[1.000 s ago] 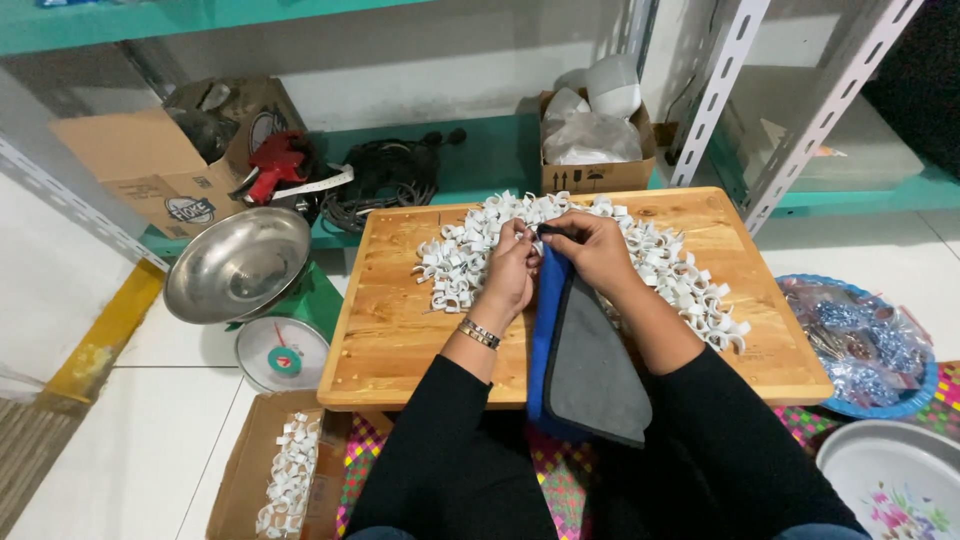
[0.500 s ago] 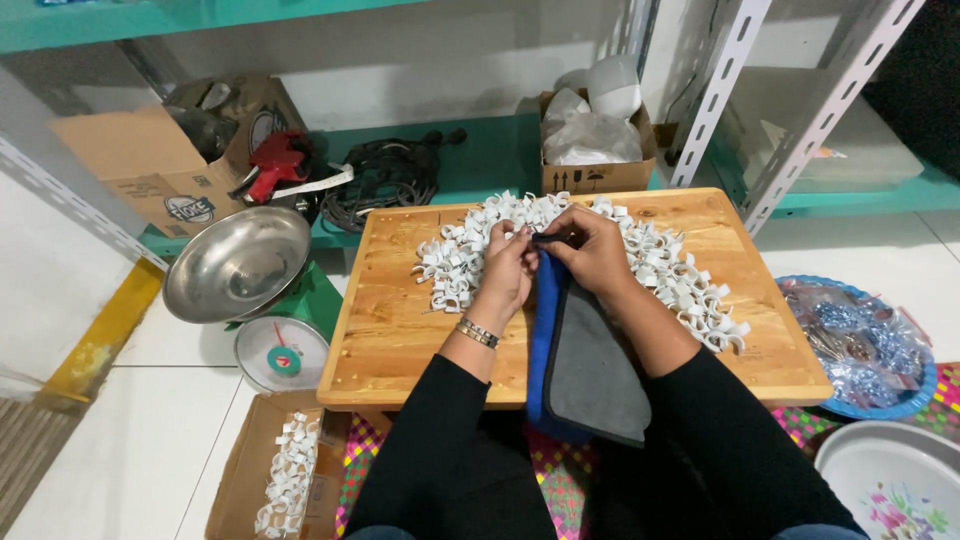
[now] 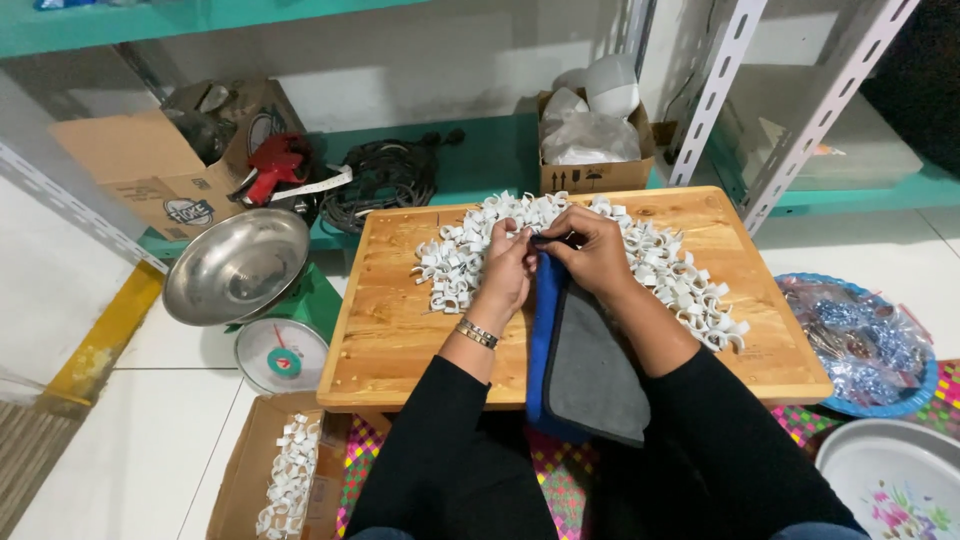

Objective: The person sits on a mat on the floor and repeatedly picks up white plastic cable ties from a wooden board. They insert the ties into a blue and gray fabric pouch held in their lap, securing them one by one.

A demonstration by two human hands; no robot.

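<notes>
- Your left hand (image 3: 508,262) pinches one small white plastic clip (image 3: 513,228) in a closed grip over the wooden desk (image 3: 390,330).
- Your right hand (image 3: 590,248) meets it; its grip cannot be made out.
- The white clip heap (image 3: 660,270) lies on the desk, the blue-grey cloth (image 3: 585,365) beside it.

Black long sleeves both arms; metal bracelet (image 3: 478,333) on left wrist.

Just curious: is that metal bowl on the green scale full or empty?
Empty. The steel bowl on the green scale shows only its bare shiny inside, tilted slightly.
</notes>
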